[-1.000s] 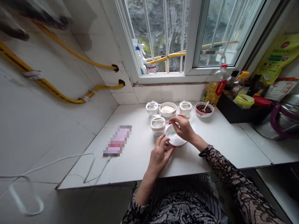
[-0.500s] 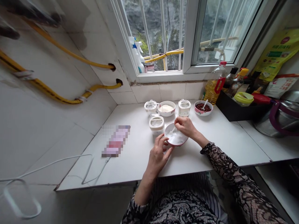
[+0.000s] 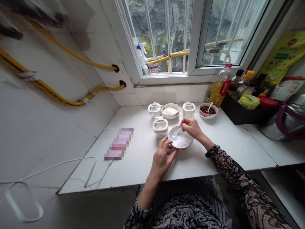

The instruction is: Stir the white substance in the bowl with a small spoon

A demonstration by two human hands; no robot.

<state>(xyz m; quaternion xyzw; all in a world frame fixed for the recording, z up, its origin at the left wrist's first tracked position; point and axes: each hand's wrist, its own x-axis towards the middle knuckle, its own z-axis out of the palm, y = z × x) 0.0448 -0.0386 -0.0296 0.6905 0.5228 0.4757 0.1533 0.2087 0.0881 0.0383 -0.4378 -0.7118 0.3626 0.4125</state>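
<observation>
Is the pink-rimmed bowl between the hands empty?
Not empty: the bowl holds white contents, with a small spoon dipped in by the right hand.

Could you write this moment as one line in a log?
left hand: holding pink-rimmed bowl | right hand: holding white spoon in bowl | contents: white, texture unclear

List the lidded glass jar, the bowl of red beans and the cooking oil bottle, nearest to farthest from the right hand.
From the right hand:
1. Lidded glass jar, just behind the hand.
2. Bowl of red beans, behind and to the right.
3. Cooking oil bottle, farther right, at the back by the window.
</observation>
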